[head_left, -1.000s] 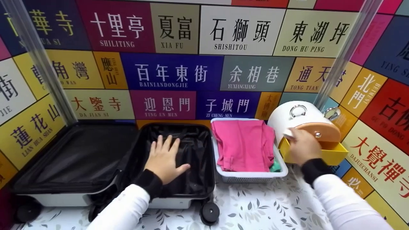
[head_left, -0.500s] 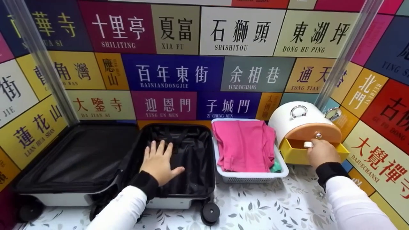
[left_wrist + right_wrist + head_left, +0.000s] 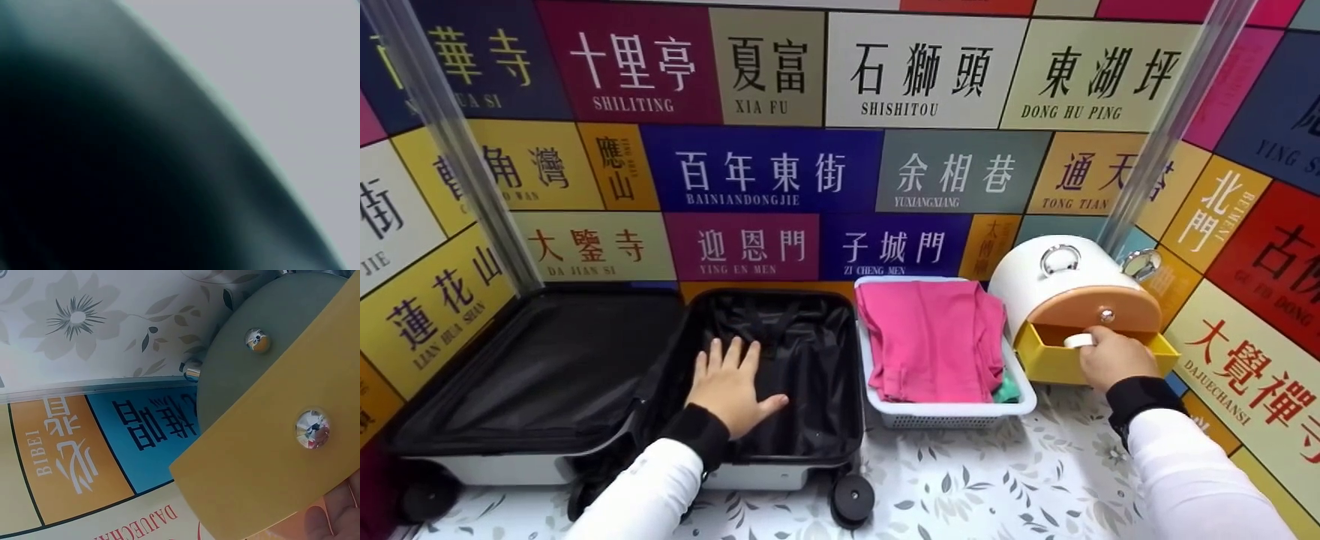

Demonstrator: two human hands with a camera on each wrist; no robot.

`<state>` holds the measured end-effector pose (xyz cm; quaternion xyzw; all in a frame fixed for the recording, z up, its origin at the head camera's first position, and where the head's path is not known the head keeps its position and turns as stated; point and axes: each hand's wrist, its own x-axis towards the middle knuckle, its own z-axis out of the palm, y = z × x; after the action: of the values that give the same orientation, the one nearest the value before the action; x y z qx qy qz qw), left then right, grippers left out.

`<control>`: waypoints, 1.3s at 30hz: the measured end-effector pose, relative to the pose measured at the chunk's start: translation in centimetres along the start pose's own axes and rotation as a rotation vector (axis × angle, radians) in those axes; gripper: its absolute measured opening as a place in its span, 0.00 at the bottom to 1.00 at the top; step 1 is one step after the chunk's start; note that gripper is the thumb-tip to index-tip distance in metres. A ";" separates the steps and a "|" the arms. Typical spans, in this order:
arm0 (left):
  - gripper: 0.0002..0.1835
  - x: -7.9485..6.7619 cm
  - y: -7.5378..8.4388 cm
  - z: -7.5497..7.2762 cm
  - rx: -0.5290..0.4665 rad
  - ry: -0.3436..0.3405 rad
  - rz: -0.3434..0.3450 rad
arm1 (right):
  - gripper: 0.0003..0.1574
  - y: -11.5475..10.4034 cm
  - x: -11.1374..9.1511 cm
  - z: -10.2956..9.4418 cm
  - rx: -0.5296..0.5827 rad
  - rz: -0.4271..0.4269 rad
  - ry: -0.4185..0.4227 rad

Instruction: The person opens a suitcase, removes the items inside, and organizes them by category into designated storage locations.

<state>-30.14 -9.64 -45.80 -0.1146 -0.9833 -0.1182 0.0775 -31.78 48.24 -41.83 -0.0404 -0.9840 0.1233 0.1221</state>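
Note:
In the head view my left hand is spread flat, fingers apart, over the black-lined right half of the open suitcase. My right hand is at the pulled-out yellow drawer of a small round-topped white box. Its thumb and fingers pinch a small white object, rounded at the end that shows; the rest is hidden in the hand. From the right wrist the drawer's yellow front with a crystal knob fills the view, fingertips behind its edge. The left wrist view is dark blur.
Between suitcase and box stands a white basket with folded pink cloth and a bit of green cloth. The suitcase's left half lies alongside. Lettered panels wall the back and sides of the leaf-patterned surface.
My right hand, with the white object, has moved right and slightly down along the drawer, then nearly stopped. My left hand has shifted a little left and down over the suitcase.

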 end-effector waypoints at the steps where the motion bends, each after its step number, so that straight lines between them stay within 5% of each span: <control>1: 0.55 0.0 0.0 0.0 -0.001 0.001 0.001 | 0.24 0.0 0.0 0.0 -0.002 -0.002 0.001; 14: 0.54 -0.1 0.6 -0.3 0.006 -0.004 0.004 | 0.27 0.6 -0.2 0.8 -0.056 -0.018 -0.027; 28: 0.54 -0.2 0.5 -0.1 -0.001 -0.017 0.004 | 0.33 1.0 -1.4 3.0 0.007 -0.053 0.103; 33: 0.54 -0.3 0.4 0.1 0.003 -0.017 0.001 | 0.46 0.7 -2.2 4.4 0.103 0.051 0.141; 39: 0.54 -0.4 0.3 0.1 0.005 -0.026 -0.003 | 0.56 0.1 -2.8 6.1 0.235 0.283 0.209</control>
<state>-29.69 -9.39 -45.93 -0.1144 -0.9847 -0.1145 0.0647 -30.59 46.58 -48.25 -0.1761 -0.9293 0.2485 0.2091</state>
